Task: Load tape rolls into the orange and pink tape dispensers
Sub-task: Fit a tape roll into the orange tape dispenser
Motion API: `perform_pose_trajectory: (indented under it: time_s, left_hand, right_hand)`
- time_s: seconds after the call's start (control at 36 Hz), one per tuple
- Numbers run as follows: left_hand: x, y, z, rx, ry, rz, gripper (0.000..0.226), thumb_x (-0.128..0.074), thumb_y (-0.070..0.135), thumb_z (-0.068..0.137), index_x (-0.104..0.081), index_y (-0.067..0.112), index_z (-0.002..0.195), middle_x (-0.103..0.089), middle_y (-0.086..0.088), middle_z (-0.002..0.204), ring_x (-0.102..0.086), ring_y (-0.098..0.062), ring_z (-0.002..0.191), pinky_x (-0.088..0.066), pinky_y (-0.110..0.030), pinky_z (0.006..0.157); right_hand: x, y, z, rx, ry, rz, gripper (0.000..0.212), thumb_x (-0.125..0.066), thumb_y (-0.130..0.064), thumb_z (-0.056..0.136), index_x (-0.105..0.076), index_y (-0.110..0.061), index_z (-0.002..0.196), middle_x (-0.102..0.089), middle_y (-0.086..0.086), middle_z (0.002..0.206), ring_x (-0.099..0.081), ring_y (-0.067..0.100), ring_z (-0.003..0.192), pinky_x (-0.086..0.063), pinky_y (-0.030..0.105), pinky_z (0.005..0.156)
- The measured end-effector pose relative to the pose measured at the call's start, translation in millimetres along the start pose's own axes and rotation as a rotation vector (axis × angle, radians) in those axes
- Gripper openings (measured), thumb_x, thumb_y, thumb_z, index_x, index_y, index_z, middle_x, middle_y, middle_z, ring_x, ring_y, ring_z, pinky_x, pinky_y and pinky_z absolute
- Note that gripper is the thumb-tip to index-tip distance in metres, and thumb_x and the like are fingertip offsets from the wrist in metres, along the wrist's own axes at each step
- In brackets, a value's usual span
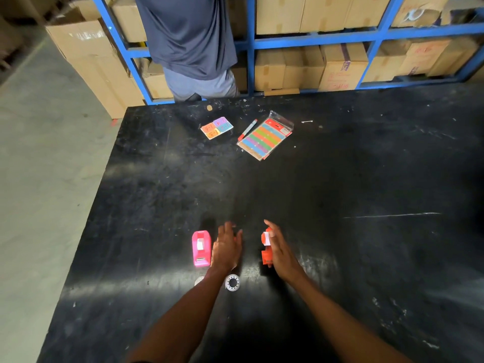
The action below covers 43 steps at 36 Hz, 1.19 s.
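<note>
A pink tape dispenser (201, 248) lies on the black table (340, 179) with a tape roll showing in its well. My left hand (226, 247) hovers just to its right, fingers spread, holding nothing. An orange tape dispenser (266, 247) with white tape at its top stands to the right, and my right hand (281, 251) rests against its right side; whether the fingers grip it I cannot tell. A clear tape roll (232, 282) lies flat below my left wrist. A second roll (199, 280) peeks out from under my left forearm.
Coloured sticky notes (216, 127), a red-capped marker (247, 129) and a packet of coloured strips (265, 137) lie at the table's far side. A person in a dark shirt (187, 38) stands beyond the table at blue shelving (251, 45) filled with cardboard boxes.
</note>
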<state>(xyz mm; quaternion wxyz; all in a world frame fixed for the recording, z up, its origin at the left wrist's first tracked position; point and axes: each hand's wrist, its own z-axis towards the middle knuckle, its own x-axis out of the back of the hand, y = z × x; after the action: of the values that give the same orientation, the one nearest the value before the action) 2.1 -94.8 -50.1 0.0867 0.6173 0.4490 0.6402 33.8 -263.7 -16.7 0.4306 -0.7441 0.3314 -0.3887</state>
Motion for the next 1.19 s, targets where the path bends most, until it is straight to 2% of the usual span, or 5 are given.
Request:
perform_pose_trajectory:
  time_s: [0.17,0.56,0.67,0.89,1.19]
  left_hand:
    - [21.1,43.8,-17.9,0.070,-0.378,-0.557,0.032,-0.049,0.029,0.102,-0.066,0.003,0.107,-0.064,-0.002,0.080,-0.059,-0.014,0.064,-0.041,-0.022,0.054]
    - [25.5,51.8,-47.3,0.065,-0.377,-0.519,0.025,-0.061,0.018,0.096,-0.063,0.005,0.118,-0.069,0.000,0.090,-0.069,-0.013,0.074,-0.056,-0.022,0.069]
    - [15.7,27.3,-57.5,0.079,-0.341,-0.378,0.033,-0.071,0.016,0.089,-0.063,0.004,0.118,-0.070,-0.010,0.105,-0.070,-0.019,0.087,-0.056,-0.022,0.076]
    - [-30.7,5.9,-85.5,-0.036,-0.329,0.195,0.035,-0.075,0.023,0.078,-0.063,0.015,0.110,-0.068,-0.005,0.113,-0.065,-0.025,0.102,-0.053,-0.035,0.086]
    - [-56.4,8.4,-89.1,-0.155,-0.269,0.500,0.022,-0.060,0.019,0.087,-0.062,0.017,0.109,-0.062,-0.007,0.119,-0.059,-0.028,0.113,-0.043,-0.036,0.093]
  right_hand:
    - [0.9,-2.3,-8.4,0.041,-0.018,-0.022,0.037,-0.025,-0.042,0.106,-0.038,-0.052,0.140,-0.052,-0.028,0.132,-0.046,-0.020,0.119,-0.032,0.009,0.102]
    - [12.1,7.9,-22.6,0.092,0.066,-0.027,0.040,-0.028,-0.040,0.107,-0.039,-0.041,0.146,-0.048,-0.010,0.148,-0.047,0.007,0.133,-0.038,0.033,0.113]
    - [27.4,14.3,-30.9,0.043,0.099,-0.033,0.042,-0.029,-0.038,0.107,-0.037,-0.040,0.148,-0.053,-0.006,0.131,-0.060,0.015,0.103,-0.043,0.000,0.072]
    - [44.6,32.1,-43.6,-0.015,0.046,-0.094,0.041,-0.029,-0.042,0.106,-0.031,-0.050,0.146,-0.051,-0.004,0.142,-0.058,0.017,0.116,-0.044,0.032,0.098]
    - [49.9,37.8,-48.7,-0.057,-0.011,-0.117,0.040,-0.030,-0.046,0.105,-0.033,-0.050,0.145,-0.059,-0.004,0.129,-0.067,0.011,0.094,-0.053,0.028,0.082]
